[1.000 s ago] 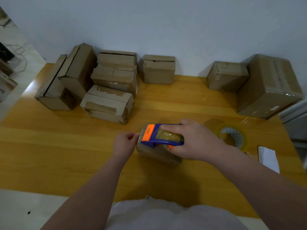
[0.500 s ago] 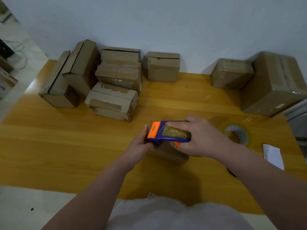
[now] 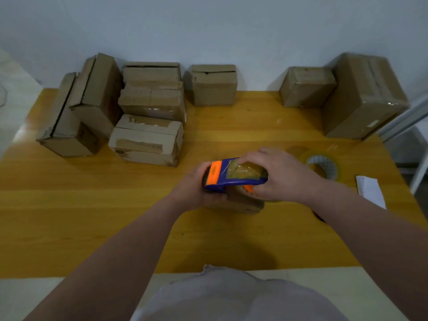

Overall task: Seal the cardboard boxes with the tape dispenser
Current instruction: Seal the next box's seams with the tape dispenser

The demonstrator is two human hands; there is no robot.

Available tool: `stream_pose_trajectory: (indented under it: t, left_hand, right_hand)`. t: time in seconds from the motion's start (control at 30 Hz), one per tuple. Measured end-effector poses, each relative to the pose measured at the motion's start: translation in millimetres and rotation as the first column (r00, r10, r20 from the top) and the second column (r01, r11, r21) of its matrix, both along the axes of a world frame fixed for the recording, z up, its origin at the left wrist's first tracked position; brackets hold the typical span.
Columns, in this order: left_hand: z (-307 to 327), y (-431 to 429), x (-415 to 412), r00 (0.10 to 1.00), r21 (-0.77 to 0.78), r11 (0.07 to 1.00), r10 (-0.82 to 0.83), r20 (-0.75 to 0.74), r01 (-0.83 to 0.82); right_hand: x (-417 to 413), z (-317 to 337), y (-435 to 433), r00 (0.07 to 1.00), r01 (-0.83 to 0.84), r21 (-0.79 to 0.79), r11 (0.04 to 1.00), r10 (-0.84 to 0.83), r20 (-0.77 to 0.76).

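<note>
A blue tape dispenser with an orange front and a roll of clear tape sits on top of a small cardboard box in the middle of the yellow table. My right hand grips the dispenser from the right, fingers curled over its roll. My left hand holds the left end of the small box, just under the dispenser's orange front. Most of the box is hidden under the dispenser and both hands.
Several cardboard boxes stand stacked at the back left, one at the back middle, two more at the back right. A spare tape roll and a white paper slip lie to the right.
My left hand moved right from beside the box and closed on its left end under the dispenser's front. The right hand kept its grip on the dispenser.
</note>
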State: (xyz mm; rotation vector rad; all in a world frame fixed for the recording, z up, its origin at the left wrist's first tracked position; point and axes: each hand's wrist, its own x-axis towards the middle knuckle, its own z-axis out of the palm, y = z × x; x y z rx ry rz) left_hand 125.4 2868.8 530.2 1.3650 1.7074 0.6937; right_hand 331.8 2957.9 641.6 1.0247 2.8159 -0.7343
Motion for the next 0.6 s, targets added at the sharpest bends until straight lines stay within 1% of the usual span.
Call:
stream_pose_trajectory:
  t: [0.07, 0.13, 0.23, 0.37, 0.5, 0.6]
  left_hand:
    - [-1.0, 1.5, -0.5, 0.999, -0.008, 1.0, 0.004, -0.044, -0.004]
    - [-0.1, 1.2, 0.7, 0.991, -0.02, 1.0, -0.006, -0.136, 0.003]
    - [4.9, 0.7, 1.7, 0.972, -0.072, 0.997, -0.024, -0.234, 0.008]
    - [16.0, 1.9, 6.0, 0.932, -0.123, 0.992, -0.046, -0.36, 0.002]
    - [31.3, 4.7, 13.9, 0.841, -0.157, 0.986, -0.136, -0.523, 0.062]
    - [46.1, 13.7, 29.7, 0.744, -0.19, 0.961, -0.275, -0.608, 0.2]
  right_hand:
    - [6.1, 4.0, 2.6, 1.0, 0.013, -0.021, 1.0, -0.013, -0.008]
    - [15.4, 5.2, 3.1, 1.0, -0.013, -0.034, 0.999, 0.013, -0.009]
    - [31.7, 2.0, 3.7, 0.998, -0.061, -0.005, 0.998, 0.061, -0.009]
    - [67.7, -3.2, 17.0, 0.999, -0.04, 0.012, 0.999, 0.04, -0.02]
    - [80.8, -15.4, 18.6, 0.999, -0.046, 0.006, 0.999, 0.046, -0.004]
    - [78.1, -16.5, 19.4, 1.0, -0.018, -0.027, 0.999, 0.018, -0.012]
